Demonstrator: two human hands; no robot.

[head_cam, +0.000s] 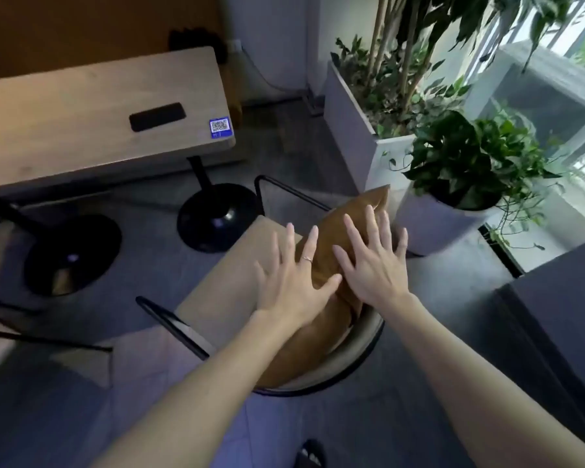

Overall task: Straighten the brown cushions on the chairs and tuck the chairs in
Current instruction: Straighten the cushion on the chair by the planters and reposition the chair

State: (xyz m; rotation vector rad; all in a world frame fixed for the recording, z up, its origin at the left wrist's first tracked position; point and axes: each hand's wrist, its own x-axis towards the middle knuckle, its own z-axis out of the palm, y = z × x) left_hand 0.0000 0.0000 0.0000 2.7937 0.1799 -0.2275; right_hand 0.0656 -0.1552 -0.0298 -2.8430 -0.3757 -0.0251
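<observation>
Below the camera, near the middle of the view, 2 bare forearms reach forward over a chair [223, 298] with a beige seat and a thin black metal frame. Both hands are open with fingers spread wide and grip nothing. The left hand [293, 282], wearing a thin ring [307, 259] on 1 finger, lies palm down over the left edge of a brown cushion [331, 251], with its thumb on the fabric. The right hand [374, 261] lies flat on the upper face of the same cushion. That cushion stands tilted against the curved backrest of the chair, its top corner pointing up and to the right. To the upper left is a pale wooden bench [81, 106] on black pedestal bases, well apart from the chair; a black phone [157, 116] and a blue QR sticker [220, 127] lie on it. To the right stand a grey planter box [348, 123] and a round grey pot [436, 224], both holding leafy green plants.
</observation>
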